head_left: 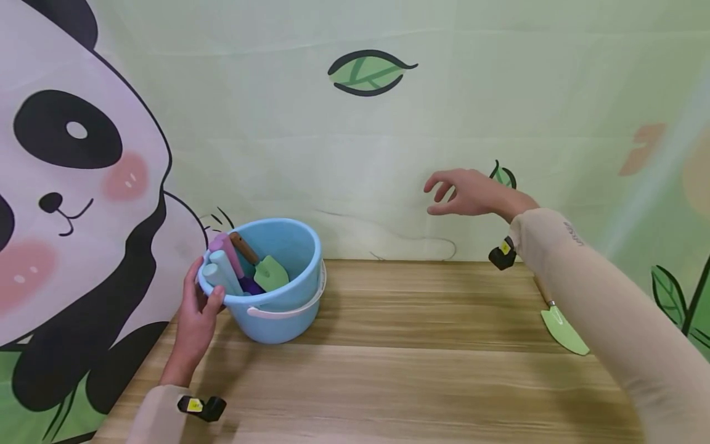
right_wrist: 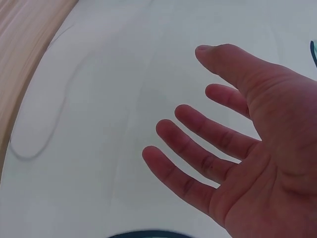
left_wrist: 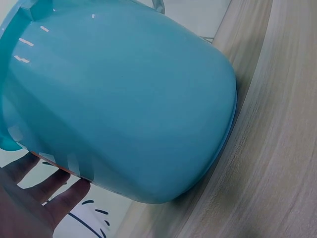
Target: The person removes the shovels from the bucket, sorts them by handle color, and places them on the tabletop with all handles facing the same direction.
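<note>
A light blue bucket (head_left: 277, 320) stands at the left of the wooden table. My left hand (head_left: 196, 324) holds its near-left rim, the thumb over the edge and the fingers along the outer wall, as the left wrist view also shows. Inside the bucket lie a green trowel (head_left: 271, 274) with a brown handle, a pink-purple handle (head_left: 228, 254) and light blue handles (head_left: 224, 271). Their lower ends are hidden. My right hand (head_left: 471, 192) hangs in the air right of the bucket, fingers spread and loosely bent, with nothing in it.
Another green trowel (head_left: 564, 332) lies on the table (head_left: 410, 394) at the right, partly behind my right sleeve. A pale pink bail handle (head_left: 288, 313) hangs down the bucket's front. Behind the table rises a printed cloth backdrop (head_left: 377, 154) with a panda and leaves.
</note>
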Tool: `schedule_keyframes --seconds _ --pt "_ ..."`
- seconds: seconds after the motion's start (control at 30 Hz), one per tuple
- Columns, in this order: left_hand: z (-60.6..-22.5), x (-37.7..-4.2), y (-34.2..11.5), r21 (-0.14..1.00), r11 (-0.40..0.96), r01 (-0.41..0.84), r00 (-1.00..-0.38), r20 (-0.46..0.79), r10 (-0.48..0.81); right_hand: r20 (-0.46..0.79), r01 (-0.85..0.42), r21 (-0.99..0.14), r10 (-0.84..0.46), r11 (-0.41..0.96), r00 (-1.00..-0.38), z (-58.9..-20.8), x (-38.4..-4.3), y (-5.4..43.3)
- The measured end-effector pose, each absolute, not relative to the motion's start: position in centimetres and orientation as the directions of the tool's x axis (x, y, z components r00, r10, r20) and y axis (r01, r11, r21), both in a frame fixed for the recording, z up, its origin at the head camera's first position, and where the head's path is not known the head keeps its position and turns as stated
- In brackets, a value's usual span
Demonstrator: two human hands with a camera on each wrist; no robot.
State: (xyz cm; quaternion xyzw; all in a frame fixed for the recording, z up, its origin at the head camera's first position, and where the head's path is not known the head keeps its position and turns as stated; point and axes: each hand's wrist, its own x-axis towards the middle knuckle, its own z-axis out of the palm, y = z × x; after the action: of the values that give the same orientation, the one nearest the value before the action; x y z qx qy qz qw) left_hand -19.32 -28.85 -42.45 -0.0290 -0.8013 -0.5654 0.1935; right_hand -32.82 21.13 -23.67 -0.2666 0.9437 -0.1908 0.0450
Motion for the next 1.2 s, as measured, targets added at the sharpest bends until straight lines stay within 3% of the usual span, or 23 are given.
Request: schedule_keyframes --seconds 1.2 --pt "-42.3 -19.5 -28.5 0.9 0.344 0.267 -0.925 0.339 -0.169 -0.003 -0.49 -0.555 -0.59 0.673 -0.807 -22.7 -35.0 10.5"
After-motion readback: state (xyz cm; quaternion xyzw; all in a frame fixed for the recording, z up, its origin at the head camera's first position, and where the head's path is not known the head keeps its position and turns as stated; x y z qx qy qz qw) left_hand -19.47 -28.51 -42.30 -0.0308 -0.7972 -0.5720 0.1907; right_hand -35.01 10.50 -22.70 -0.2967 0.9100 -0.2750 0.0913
